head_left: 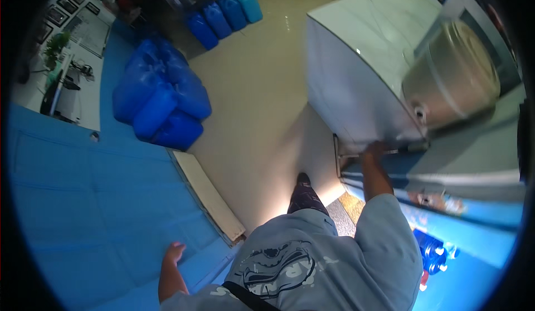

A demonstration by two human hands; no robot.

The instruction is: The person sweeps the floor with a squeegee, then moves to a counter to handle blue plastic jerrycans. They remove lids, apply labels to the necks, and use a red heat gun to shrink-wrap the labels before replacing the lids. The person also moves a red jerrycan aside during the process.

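My left hand [175, 252] hangs in front of a blue panelled door [106, 199], fingers loosely parted and holding nothing. On the other side, my right arm reaches forward. My right hand [375, 148] is at a thin bar with a dark end frame [338, 156], beside the lower part of a white counter [356, 77]. Blur and the back of the hand hide how its fingers lie on the bar. Above that hand, a beige round drum-shaped container [451, 79] with a pale band and a small spout stands on the counter.
Large blue jerrycans [161, 96] are piled against the left wall, with several smaller blue cans [223, 18] lined up farther back. A pale board edge [209, 197] borders the blue door. Blue bottles [430, 249] sit low at right. One shoe [302, 178] is on the beige floor [251, 99].
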